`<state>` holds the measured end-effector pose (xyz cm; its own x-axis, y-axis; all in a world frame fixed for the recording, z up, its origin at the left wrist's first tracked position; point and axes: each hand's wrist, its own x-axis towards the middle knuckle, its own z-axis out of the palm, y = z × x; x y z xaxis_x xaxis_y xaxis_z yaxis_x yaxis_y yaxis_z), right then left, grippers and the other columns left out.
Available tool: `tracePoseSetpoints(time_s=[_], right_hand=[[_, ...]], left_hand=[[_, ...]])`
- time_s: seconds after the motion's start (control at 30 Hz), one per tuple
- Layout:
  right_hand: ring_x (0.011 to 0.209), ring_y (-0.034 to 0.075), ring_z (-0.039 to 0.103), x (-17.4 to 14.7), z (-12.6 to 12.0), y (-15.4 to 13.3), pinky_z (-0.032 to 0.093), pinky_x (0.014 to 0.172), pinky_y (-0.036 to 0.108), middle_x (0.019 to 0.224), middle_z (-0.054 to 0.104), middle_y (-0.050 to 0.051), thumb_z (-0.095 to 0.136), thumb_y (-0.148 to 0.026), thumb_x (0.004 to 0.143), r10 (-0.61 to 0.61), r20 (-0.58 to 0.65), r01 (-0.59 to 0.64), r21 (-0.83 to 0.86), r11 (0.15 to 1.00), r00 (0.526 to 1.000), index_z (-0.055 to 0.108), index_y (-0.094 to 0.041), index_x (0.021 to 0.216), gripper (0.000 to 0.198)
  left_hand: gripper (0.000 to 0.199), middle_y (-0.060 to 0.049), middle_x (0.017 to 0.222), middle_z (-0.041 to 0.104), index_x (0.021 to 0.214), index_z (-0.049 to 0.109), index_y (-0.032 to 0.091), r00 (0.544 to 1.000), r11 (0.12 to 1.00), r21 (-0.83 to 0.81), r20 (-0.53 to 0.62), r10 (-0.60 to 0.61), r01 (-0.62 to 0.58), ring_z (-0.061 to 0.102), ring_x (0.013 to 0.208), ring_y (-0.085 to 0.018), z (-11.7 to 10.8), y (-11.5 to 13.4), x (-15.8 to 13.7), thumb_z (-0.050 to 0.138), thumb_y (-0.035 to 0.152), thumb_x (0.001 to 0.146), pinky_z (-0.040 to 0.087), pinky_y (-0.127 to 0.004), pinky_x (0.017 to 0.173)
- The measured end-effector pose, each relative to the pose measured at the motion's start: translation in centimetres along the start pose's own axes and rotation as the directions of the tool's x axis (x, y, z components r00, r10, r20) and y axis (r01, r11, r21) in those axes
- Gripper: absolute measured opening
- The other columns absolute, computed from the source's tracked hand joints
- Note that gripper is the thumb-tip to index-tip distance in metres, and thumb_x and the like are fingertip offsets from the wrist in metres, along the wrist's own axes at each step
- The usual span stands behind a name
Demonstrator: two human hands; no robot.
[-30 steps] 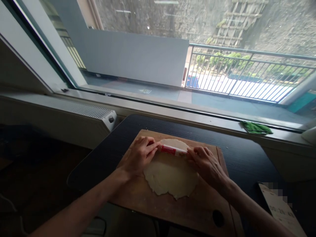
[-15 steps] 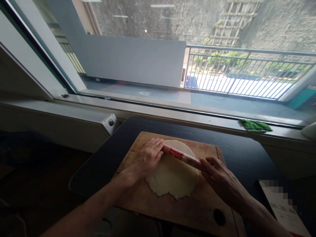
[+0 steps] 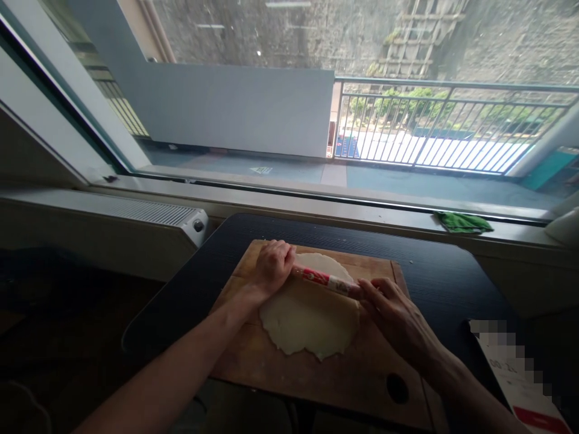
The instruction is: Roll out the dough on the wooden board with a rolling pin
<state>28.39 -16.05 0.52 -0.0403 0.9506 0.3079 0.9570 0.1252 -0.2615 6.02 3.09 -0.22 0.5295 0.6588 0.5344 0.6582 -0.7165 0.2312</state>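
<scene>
A flat, pale sheet of dough with an uneven edge lies on a wooden cutting board. Across its upper part rests a slim rolling pin with a red and white label, slanting down to the right. My left hand is closed in a fist round the pin's left end. At the other end, my right hand has its fingers and thumb closed on the pin. Both ends of the pin are hidden by my hands.
The board lies on a dark table with rounded corners. A phone or tablet with a lit screen is on the right. Behind the table are a window sill with a green cloth and a white radiator on the left.
My left hand has gone from fingers laid out along the pin to a curled grip round its end. The pin's label has turned a little. The view has shifted slightly.
</scene>
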Motion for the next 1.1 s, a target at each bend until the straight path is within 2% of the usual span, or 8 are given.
tracePoseSetpoints(time_s=[0.23,0.37,0.5,0.73,0.83,0.97,1.03,1.1], right_hand=[[0.090,0.018,0.058,-2.1,-0.3,-0.4,0.052,0.073,0.029,0.102,0.057,0.007,0.042,-0.026,0.093,-0.073,0.050,0.071,0.029,0.997,0.996,0.043,-0.026,0.131,0.038],[0.082,0.019,0.060,-0.9,-0.2,0.3,0.051,0.066,0.030,0.096,0.060,0.006,0.041,-0.032,0.093,-0.021,-0.043,0.018,-0.060,0.998,0.999,0.048,-0.025,0.125,0.034],[0.079,0.018,0.060,-0.3,-0.2,0.4,0.049,0.064,0.028,0.096,0.060,0.006,0.038,-0.033,0.094,-0.010,-0.048,0.005,-0.095,0.995,0.999,0.049,-0.026,0.123,0.031],[0.091,0.021,0.056,-2.8,-0.6,0.2,0.050,0.076,0.035,0.101,0.059,0.007,0.045,-0.032,0.092,-0.052,-0.009,0.050,-0.109,0.993,0.999,0.046,-0.027,0.128,0.036],[0.091,0.021,0.055,-1.1,-0.7,0.7,0.049,0.077,0.036,0.099,0.058,0.007,0.044,-0.031,0.092,-0.039,-0.051,0.032,-0.133,0.991,0.998,0.051,-0.025,0.122,0.031],[0.092,0.022,0.053,1.5,-0.5,0.5,0.048,0.080,0.037,0.100,0.057,0.008,0.043,-0.027,0.092,-0.047,-0.110,0.029,-0.165,0.986,0.993,0.055,-0.023,0.116,0.027],[0.095,0.022,0.053,1.3,-0.4,0.1,0.048,0.082,0.037,0.104,0.057,0.008,0.043,-0.025,0.092,-0.051,-0.106,0.036,-0.141,0.989,0.993,0.054,-0.024,0.119,0.029],[0.101,0.022,0.052,-0.2,-0.2,-0.4,0.048,0.087,0.037,0.110,0.055,0.008,0.041,-0.023,0.093,-0.071,-0.099,0.063,-0.090,0.994,0.993,0.047,-0.026,0.128,0.036]], left_hand=[[0.028,-0.003,0.071,0.053,0.070,0.048,0.020,0.998,0.999,0.025,0.046,0.042,-0.043,0.049,0.073,-0.018,-1.1,0.1,-1.9,0.034,0.027,0.093,0.039,-0.033,0.072],[0.032,-0.004,0.073,0.061,0.066,0.052,0.020,0.979,0.993,0.052,0.166,-0.117,0.109,0.055,0.074,-0.018,0.8,0.5,2.3,0.038,0.031,0.092,0.038,-0.031,0.071],[0.036,-0.005,0.067,0.063,0.061,0.053,0.020,0.966,0.976,0.100,0.150,-0.209,0.196,0.057,0.067,-0.019,2.2,0.8,5.0,0.039,0.035,0.091,0.036,-0.031,0.063],[0.038,-0.005,0.071,0.061,0.066,0.054,0.020,0.993,0.994,0.074,0.076,-0.092,0.087,0.056,0.078,-0.019,-0.3,0.9,-0.6,0.033,0.035,0.093,0.038,-0.032,0.076],[0.039,-0.007,0.070,0.063,0.064,0.058,0.019,0.977,0.983,0.112,0.139,-0.164,0.149,0.057,0.074,-0.019,0.9,0.8,2.0,0.036,0.034,0.092,0.039,-0.033,0.072],[0.035,-0.009,0.072,0.065,0.064,0.061,0.018,0.970,0.971,0.150,0.122,-0.208,0.189,0.058,0.077,-0.022,3.1,1.3,6.9,0.042,0.033,0.089,0.040,-0.034,0.069],[0.033,-0.009,0.074,0.065,0.064,0.061,0.018,0.973,0.972,0.148,0.113,-0.202,0.185,0.058,0.078,-0.022,2.9,1.4,6.8,0.043,0.033,0.088,0.040,-0.034,0.069],[0.034,-0.007,0.073,0.063,0.063,0.058,0.019,0.976,0.977,0.131,0.115,-0.185,0.170,0.056,0.076,-0.020,1.9,1.3,4.5,0.042,0.033,0.089,0.040,-0.033,0.069]])
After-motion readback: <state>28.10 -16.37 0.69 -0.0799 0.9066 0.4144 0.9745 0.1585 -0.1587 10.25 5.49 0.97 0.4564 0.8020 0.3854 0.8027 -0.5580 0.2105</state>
